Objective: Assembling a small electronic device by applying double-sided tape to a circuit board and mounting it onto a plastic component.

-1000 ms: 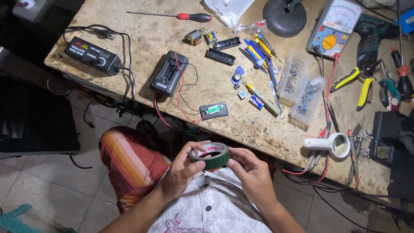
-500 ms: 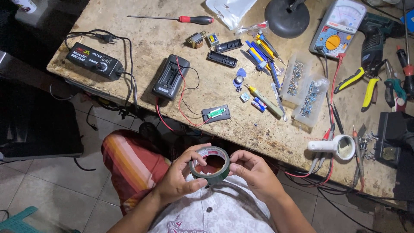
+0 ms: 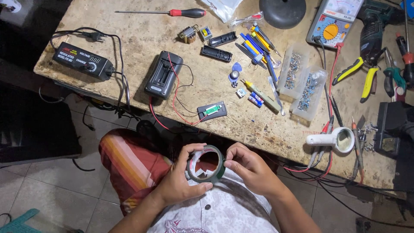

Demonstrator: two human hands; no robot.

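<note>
Head camera, looking down at a seated person's lap and the edge of a worn table (image 3: 129,39). Both hands meet just below the table edge, over the person's patterned shirt. The left hand (image 3: 181,183) curls around a roll of dark green tape (image 3: 206,164), thumb over the top rim and fingers pressed against its lower side, so the roll stands tilted with its open core facing up toward the camera. The right hand (image 3: 250,168) touches the roll's other side, fingertips pinched together on the outer edge of the tape. Just above the hands, on the table, lies a small dark case with a green circuit board (image 3: 212,110), joined by red and black wires to a black battery charger (image 3: 163,74) further up and left. Far to the upper left sits a black power adapter (image 3: 82,60). Up and to the right of the right hand rests a white magnifier (image 3: 332,140).
</note>
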